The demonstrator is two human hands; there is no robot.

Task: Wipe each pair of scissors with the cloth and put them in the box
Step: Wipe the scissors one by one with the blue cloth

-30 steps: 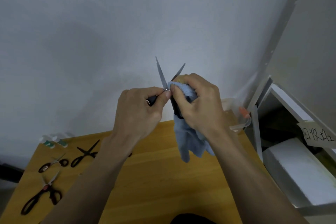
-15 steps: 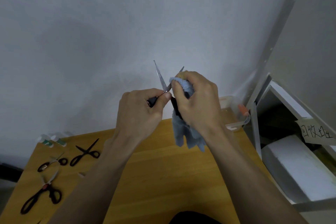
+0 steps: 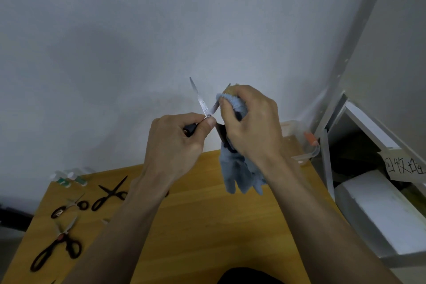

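1. We see the open scissors (image 3: pixel 202 105) held up in the air above the far edge of the table (image 3: pixel 196 226), blades spread in a V with tips pointing up.
2. Our left hand (image 3: pixel 175 143) pinches the dark handle just below the pivot, thumb beside the screw.
3. Our right hand (image 3: pixel 251 122) curls round the light blue cloth (image 3: pixel 237 168) and presses it on the right blade; the cloth's tail hangs below.
4. The clear box (image 3: pixel 299 145) stands at the table's far right corner.
5. Three more pairs of scissors (image 3: pixel 110 193) lie by the left edge.
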